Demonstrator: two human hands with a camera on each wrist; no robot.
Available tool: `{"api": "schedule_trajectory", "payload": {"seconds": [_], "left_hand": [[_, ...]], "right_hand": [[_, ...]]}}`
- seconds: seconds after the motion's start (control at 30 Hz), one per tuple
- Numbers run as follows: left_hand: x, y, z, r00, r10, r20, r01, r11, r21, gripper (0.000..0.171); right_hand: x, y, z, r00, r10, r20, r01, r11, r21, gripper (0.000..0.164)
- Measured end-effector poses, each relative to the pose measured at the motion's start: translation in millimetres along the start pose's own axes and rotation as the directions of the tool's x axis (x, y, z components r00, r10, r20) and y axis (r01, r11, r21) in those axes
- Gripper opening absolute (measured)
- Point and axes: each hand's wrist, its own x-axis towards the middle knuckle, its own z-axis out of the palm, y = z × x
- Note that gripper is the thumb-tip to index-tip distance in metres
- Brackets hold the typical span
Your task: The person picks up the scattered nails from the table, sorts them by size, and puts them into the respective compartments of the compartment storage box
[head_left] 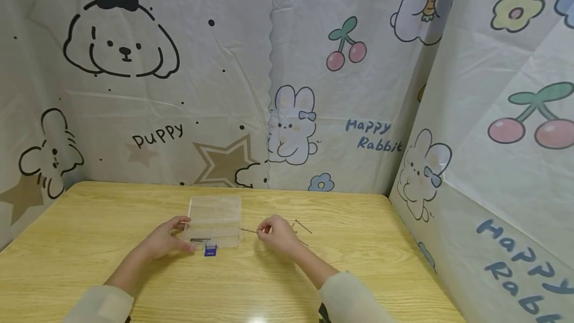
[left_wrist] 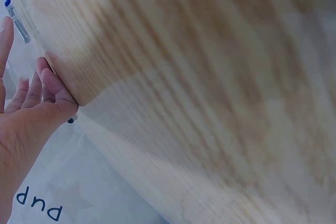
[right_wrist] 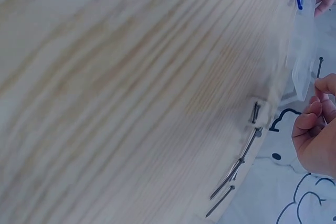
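A clear plastic box with its lid raised stands on the table, a blue latch at its front. Dark nails lie inside near the front left; they also show in the left wrist view. My left hand holds the box at its left side, thumb at the front corner and fingers farther back. Just right of the box, my right hand pinches a long thin nail between thumb and fingertips. The nail's free end points left, towards the box.
Several loose nails lie on the wooden table behind and right of my right hand, partly hidden by it. A printed cloth hangs behind the table's back edge, and another stretch runs along the right side.
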Motion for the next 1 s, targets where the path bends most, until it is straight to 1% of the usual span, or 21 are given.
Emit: {"api": "schedule_trajectory", "payload": {"seconds": [0.27,0.5,0.77,1.0], "left_hand": [[0.5,0.4,-1.1,1.000,0.009,0.005,-0.009,1.000,0.000,0.092],[0.2,0.3,-1.0,1.000,0.013,-0.006,-0.013,1.000,0.005,0.092],[0.4,0.7,-1.1,1.000,0.003,-0.016,-0.002,0.999,0.032,0.090],[0.9,-0.8,-1.1,1.000,0.010,-0.016,-0.009,0.999,0.040,0.090]], "right_hand": [[6.4,-12.2,7.7,0.998,-0.055,0.002,0.055,0.998,-0.007,0.011],[11.4,-24.0,16.4,0.997,-0.072,0.016,0.072,0.997,-0.013,0.011],[16.6,-35.2,28.9,0.995,-0.095,0.040,0.095,0.995,0.001,0.011],[20.2,-44.0,39.0,0.992,-0.111,0.058,0.112,0.994,-0.009,0.010]]}}
